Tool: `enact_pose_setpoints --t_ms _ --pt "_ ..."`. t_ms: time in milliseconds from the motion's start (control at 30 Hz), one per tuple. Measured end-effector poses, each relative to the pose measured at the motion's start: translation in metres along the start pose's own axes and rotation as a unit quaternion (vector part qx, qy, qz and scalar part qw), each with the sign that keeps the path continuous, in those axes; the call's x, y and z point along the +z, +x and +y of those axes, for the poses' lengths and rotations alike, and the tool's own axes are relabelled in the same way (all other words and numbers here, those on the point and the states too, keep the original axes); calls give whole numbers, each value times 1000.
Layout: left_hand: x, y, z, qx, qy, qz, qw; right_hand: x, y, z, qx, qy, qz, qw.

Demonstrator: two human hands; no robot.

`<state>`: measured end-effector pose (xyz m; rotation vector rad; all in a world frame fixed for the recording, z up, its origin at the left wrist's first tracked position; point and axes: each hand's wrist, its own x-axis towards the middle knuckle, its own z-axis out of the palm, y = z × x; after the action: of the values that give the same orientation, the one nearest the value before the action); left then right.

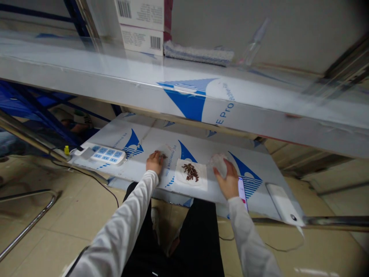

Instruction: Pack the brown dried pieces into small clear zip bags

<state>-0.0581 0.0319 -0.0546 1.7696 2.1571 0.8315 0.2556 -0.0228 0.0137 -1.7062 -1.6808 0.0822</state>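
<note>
Nearest my camera, the white sleeves (pixel 108 242) reach forward. The brown pieces (pixel 190 173) lie heaped, axes mixed, on a white sheet (pixel 202 171) between my hands, slightly nearer the right hand (pixel 229 179), which curls round a clear cup (pixel 219 164). My left hand (pixel 155 162) bunches its fingers at loose bits (pixel 164 156); I cannot tell whether it pinches any.

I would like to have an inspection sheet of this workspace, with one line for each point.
Surface: table covered with printed protective film.
Job's things: brown pieces on white paper; clear item at the right hand.
Clutter: power strip at left; phone beside the right hand; white device at right.
Hands: left hand at small dark bits, contact unclear; right hand at the clear item, grip unclear.
Cables: dark cable droops at left; pale cable hangs near the white device.
Surroundings: upper shelf with boxes, cloth and a blurred, clear object.
</note>
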Motion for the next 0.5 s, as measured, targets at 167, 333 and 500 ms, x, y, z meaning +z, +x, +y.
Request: enact_pose_setpoints --t_ms 167,333,500 --pt "5 7 -12 -14 19 12 1000 -33 -114 -31 53 123 7 991" --pt "-15 -9 -17 -17 -6 44 999 -40 -187 -36 188 169 -3 968" --pt "-48 -41 0 -38 -90 87 991 -34 -194 -43 197 205 -63 957"
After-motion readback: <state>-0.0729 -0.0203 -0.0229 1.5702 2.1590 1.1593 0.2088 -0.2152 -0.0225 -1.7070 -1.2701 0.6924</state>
